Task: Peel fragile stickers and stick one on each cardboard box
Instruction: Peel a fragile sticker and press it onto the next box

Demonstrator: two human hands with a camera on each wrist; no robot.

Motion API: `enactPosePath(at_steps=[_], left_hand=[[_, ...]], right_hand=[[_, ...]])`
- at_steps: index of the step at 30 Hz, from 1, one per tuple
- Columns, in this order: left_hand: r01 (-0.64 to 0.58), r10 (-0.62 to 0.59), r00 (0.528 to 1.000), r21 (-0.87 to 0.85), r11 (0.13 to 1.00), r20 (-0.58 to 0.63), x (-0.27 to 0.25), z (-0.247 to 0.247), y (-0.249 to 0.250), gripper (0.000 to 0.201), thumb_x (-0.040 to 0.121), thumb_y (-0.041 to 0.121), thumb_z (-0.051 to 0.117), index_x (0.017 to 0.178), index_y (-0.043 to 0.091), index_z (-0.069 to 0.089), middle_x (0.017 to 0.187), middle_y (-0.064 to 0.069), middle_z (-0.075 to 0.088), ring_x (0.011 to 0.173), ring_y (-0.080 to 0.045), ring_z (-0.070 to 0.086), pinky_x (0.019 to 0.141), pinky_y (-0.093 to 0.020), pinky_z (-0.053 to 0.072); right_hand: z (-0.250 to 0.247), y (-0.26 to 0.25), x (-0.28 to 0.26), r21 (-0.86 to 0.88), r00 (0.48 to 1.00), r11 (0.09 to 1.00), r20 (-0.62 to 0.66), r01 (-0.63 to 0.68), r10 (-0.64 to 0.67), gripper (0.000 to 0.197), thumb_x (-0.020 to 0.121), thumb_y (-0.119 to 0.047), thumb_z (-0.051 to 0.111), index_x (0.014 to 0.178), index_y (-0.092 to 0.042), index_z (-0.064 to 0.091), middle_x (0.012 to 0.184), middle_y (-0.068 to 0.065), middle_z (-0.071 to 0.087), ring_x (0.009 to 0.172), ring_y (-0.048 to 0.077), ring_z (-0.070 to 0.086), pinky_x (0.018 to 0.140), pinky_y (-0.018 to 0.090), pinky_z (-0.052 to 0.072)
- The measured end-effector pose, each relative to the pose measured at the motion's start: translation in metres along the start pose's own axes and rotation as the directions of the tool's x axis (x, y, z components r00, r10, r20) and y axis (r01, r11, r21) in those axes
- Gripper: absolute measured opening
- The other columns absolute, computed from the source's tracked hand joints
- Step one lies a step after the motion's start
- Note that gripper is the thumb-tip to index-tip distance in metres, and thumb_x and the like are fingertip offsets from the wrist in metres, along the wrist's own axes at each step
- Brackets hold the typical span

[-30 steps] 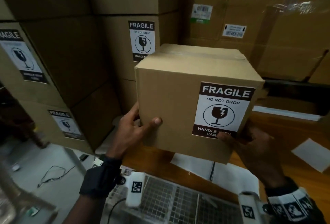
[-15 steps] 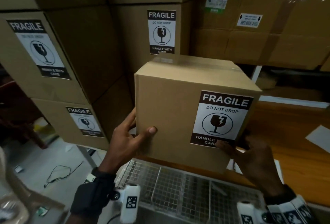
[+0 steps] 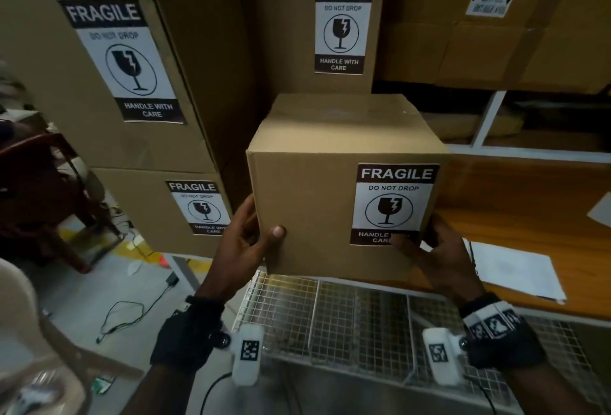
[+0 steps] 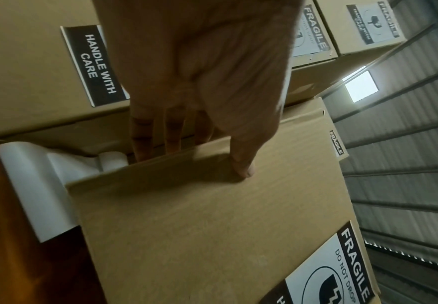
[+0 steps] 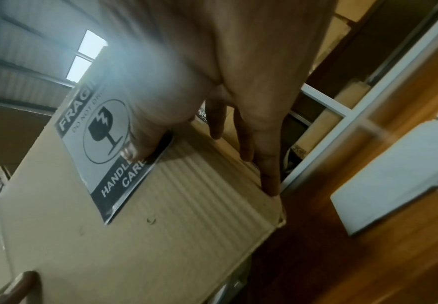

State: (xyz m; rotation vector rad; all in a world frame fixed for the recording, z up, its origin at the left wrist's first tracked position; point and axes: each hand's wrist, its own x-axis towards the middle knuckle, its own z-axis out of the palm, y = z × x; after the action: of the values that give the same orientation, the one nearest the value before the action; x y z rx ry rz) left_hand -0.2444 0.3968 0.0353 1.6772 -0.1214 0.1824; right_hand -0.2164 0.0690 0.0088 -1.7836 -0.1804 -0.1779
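I hold a brown cardboard box (image 3: 307, 203) up in front of the stack, above the wire tray. Its front face carries a black-and-white fragile sticker (image 3: 393, 203) at the right. My left hand (image 3: 244, 242) grips the box's left edge, thumb on the front face and fingers round the side. My right hand (image 3: 436, 249) grips the right edge, its thumb pressing the sticker's lower band. The left wrist view shows the left hand (image 4: 199, 82) on the box (image 4: 212, 226). In the right wrist view the right hand (image 5: 225, 61) has its thumb on the sticker (image 5: 103, 148).
Stacked boxes behind and to the left bear fragile stickers (image 3: 115, 60) (image 3: 342, 27) (image 3: 200, 206). A white wire mesh tray (image 3: 330, 315) lies below the box. A wooden table (image 3: 529, 216) with white sheets (image 3: 515, 269) is at the right. A chair (image 3: 43, 183) and a cable (image 3: 125, 312) are on the floor at the left.
The box has come down lower against the stack and now faces me more squarely. Both hands keep the same grip on its edges.
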Motion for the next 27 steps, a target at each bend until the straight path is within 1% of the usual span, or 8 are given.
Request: enactPosePath(at_steps=[3, 7, 9, 12, 15, 18, 22, 27], left_hand=[[0.018, -0.018, 1.000, -0.026, 1.000, 0.009, 0.003, -0.009, -0.008, 0.069, 0.092, 0.020, 0.067, 0.153, 0.029, 0.036, 0.140, 0.003, 0.061, 0.125, -0.014, 0.061, 0.093, -0.038, 0.059], [0.003, -0.005, 0.997, 0.018, 1.000, 0.083, 0.010, -0.011, -0.012, 0.070, 0.097, 0.021, 0.065, 0.156, 0.034, 0.030, 0.151, 0.004, 0.051, 0.137, -0.015, 0.052, 0.109, -0.047, 0.049], [-0.018, 0.016, 0.995, 0.019, 1.000, 0.102, 0.013, -0.009, -0.012, 0.069, 0.099, 0.023, 0.065, 0.157, 0.035, 0.030, 0.153, 0.006, 0.049, 0.140, -0.013, 0.049, 0.112, -0.048, 0.046], [-0.010, 0.010, 0.995, 0.002, 1.000, 0.099, 0.016, -0.011, -0.011, 0.073, 0.095, 0.036, 0.068, 0.157, 0.035, 0.030, 0.153, 0.005, 0.050, 0.140, -0.015, 0.049, 0.113, -0.051, 0.044], [0.019, -0.015, 0.997, -0.045, 0.999, 0.082, 0.017, -0.014, -0.012, 0.068, 0.095, 0.036, 0.067, 0.154, 0.035, 0.035, 0.148, 0.007, 0.055, 0.135, -0.015, 0.054, 0.110, -0.052, 0.047], [0.008, -0.004, 0.998, -0.064, 0.998, 0.070, 0.018, -0.014, -0.014, 0.059, 0.099, 0.028, 0.060, 0.153, 0.033, 0.037, 0.146, 0.007, 0.057, 0.132, -0.012, 0.056, 0.108, -0.046, 0.050], [0.017, -0.015, 0.998, -0.038, 0.999, 0.057, 0.021, -0.018, -0.027, 0.066, 0.097, 0.032, 0.067, 0.155, 0.029, 0.037, 0.147, 0.005, 0.056, 0.132, -0.014, 0.056, 0.106, -0.044, 0.051], [0.035, -0.036, 0.999, -0.095, 0.995, -0.004, 0.021, -0.020, -0.043, 0.049, 0.095, 0.027, 0.054, 0.143, 0.025, 0.051, 0.137, 0.002, 0.063, 0.124, -0.019, 0.061, 0.102, -0.042, 0.053]], right_hand=[[0.012, 0.004, 0.001, 0.082, 0.999, 0.996, -0.006, -0.036, 0.036, 0.096, 0.065, -0.026, 0.087, 0.146, -0.033, 0.037, 0.123, -0.018, 0.062, 0.107, -0.007, 0.063, 0.074, 0.015, 0.057], [0.021, 0.012, 0.010, 0.009, 0.998, 1.000, -0.064, 0.004, -0.003, 0.117, 0.055, -0.032, 0.096, 0.150, -0.021, 0.028, 0.129, -0.013, 0.058, 0.111, -0.015, 0.057, 0.081, 0.009, 0.052], [0.022, 0.010, 0.012, 0.016, 0.996, 1.000, -0.090, -0.004, 0.006, 0.108, 0.057, -0.032, 0.093, 0.147, -0.019, 0.036, 0.125, -0.014, 0.061, 0.111, -0.014, 0.058, 0.079, 0.009, 0.052], [0.023, 0.004, 0.015, 0.043, 0.996, 0.999, -0.085, -0.021, 0.024, 0.081, 0.062, -0.033, 0.096, 0.132, -0.023, 0.055, 0.120, -0.008, 0.071, 0.113, 0.005, 0.066, 0.085, 0.026, 0.059], [0.024, -0.002, 0.018, 0.058, 0.995, 0.998, -0.095, -0.005, 0.010, 0.057, 0.064, -0.021, 0.089, 0.113, -0.032, 0.062, 0.106, -0.017, 0.074, 0.101, -0.003, 0.068, 0.079, 0.019, 0.059], [0.029, -0.001, 0.020, 0.034, 0.994, 0.999, -0.109, -0.004, 0.007, 0.055, 0.069, -0.012, 0.089, 0.109, -0.036, 0.060, 0.109, -0.018, 0.069, 0.096, -0.009, 0.067, 0.076, 0.016, 0.058], [0.037, 0.007, 0.021, 0.017, 0.991, 0.999, -0.126, -0.052, 0.053, 0.054, 0.070, -0.018, 0.091, 0.105, -0.041, 0.057, 0.108, -0.017, 0.067, 0.102, 0.004, 0.064, 0.080, 0.026, 0.055], [0.046, 0.017, 0.023, -0.001, 0.981, 0.996, -0.173, -0.091, 0.090, 0.060, 0.061, -0.037, 0.093, 0.108, -0.045, 0.057, 0.120, -0.005, 0.070, 0.113, 0.019, 0.065, 0.091, 0.043, 0.058]])
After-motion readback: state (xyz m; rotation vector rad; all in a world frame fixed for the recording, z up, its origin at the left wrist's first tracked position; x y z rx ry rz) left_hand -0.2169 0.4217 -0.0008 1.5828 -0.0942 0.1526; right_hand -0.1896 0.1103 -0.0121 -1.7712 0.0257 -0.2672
